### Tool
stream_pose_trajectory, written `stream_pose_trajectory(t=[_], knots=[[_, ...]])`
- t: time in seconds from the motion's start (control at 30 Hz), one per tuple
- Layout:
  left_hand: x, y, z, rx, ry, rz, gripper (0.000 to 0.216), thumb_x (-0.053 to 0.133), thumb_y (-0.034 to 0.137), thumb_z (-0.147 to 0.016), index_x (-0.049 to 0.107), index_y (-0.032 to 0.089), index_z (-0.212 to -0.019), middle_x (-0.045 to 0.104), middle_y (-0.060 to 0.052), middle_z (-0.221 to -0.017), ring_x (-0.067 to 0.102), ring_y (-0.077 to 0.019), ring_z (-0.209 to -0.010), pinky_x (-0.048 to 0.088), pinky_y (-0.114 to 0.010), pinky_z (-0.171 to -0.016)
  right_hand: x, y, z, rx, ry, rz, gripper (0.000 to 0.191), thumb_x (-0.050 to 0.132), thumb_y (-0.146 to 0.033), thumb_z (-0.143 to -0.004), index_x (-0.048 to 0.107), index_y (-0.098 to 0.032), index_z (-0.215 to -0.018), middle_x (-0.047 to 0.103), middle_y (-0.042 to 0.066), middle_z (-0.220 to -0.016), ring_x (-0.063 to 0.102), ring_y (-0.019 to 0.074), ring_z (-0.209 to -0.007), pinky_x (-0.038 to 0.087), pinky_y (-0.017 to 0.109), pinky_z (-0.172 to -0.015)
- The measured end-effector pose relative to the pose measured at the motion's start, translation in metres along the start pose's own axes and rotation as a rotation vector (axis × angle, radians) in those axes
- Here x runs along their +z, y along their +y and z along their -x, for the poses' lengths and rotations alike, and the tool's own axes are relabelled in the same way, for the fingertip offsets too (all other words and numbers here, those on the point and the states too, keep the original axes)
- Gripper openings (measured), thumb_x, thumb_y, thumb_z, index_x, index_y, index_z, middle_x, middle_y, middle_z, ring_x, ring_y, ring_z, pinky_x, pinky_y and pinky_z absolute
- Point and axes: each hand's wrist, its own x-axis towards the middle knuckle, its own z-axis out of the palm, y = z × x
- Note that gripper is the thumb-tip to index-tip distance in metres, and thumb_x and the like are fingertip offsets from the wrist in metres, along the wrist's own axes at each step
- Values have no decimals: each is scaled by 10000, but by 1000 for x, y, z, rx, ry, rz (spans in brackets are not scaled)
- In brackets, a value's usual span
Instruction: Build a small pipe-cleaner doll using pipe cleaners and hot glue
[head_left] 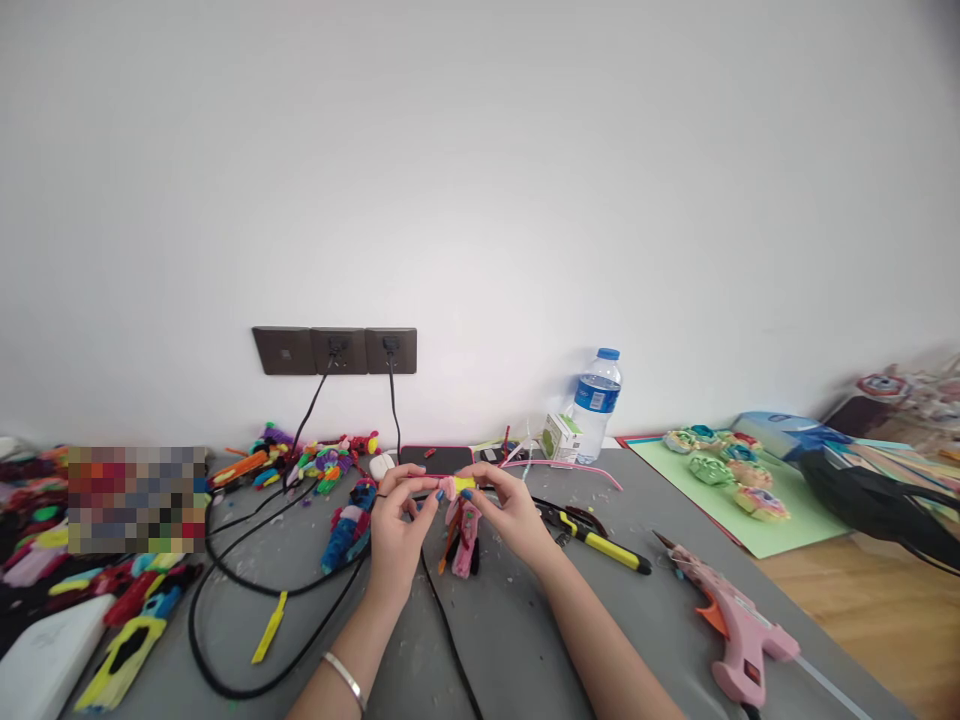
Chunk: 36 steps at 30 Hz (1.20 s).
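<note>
My left hand (397, 520) and my right hand (516, 512) meet above the middle of the grey table. Between their fingertips they pinch a small pink and yellow pipe cleaner piece (456, 487). Just below it is a bundle of pink, orange and black pipe cleaners (466, 540); whether it is joined to the held piece I cannot tell. A blue fuzzy pipe cleaner figure (345, 535) lies left of my left hand. To the right of my right hand is a yellow and black utility knife (606, 550).
A black cable (247, 692) loops over the table at left, near piled pipe cleaner figures (330, 465). Further right lies a pink glue gun (739, 625). A water bottle (596, 405) stands against the wall. Fabric-like rosettes (712, 470) rest on green paper (780, 540).
</note>
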Motion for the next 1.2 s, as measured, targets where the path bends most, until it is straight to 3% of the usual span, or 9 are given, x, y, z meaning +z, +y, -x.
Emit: stream_pose_trajectory(t=[0.8,1.2], knots=[[1,4,0,-3,7,-28,105,617,234,-801,717,204,-797,594,-81,-1017,582,-166,-763,470,-253,-568,0,-3,-1,-9,-5,13,197,577,-333,-883,665,-199,-998,695,76,-967,633,213,-893,492,330,-805],[1,1,-1,24,27,1,147,604,231,-819,749,219,-829,618,-88,-1040,608,-191,-854,489,-257,-599,1,1,-1,7,30,-16,205,597,-354,-871,667,-193,-976,697,77,-957,645,217,-908,507,335,-820]])
